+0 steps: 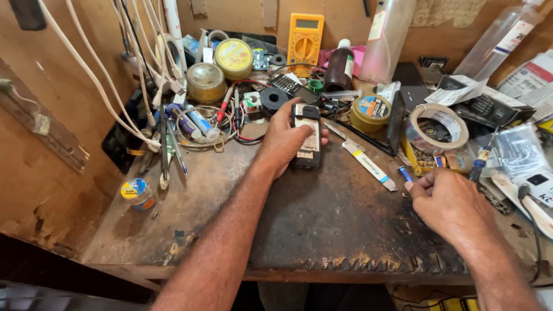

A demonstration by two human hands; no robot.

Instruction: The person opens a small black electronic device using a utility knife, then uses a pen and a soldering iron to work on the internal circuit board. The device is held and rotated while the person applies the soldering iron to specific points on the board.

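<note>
My left hand [281, 138] grips a small black mobile phone [307, 142] lying back-side up on the dark worn bench top [322, 219], with its battery bay and label showing. My right hand [446, 201] rests on the bench at the right, its fingertips pinched on a small blue-tipped piece [405, 173]. A flat metal blade tool with a yellow and blue band [368, 165] lies between the two hands.
Clutter lines the back: a yellow multimeter [305, 37], round tins [233, 57], a dark brown bottle [340, 68], a tape roll [438, 126], a solder paste tin [370, 110]. White cables [115, 98] hang at the left. A small round tin [137, 193] sits near the bench's left edge.
</note>
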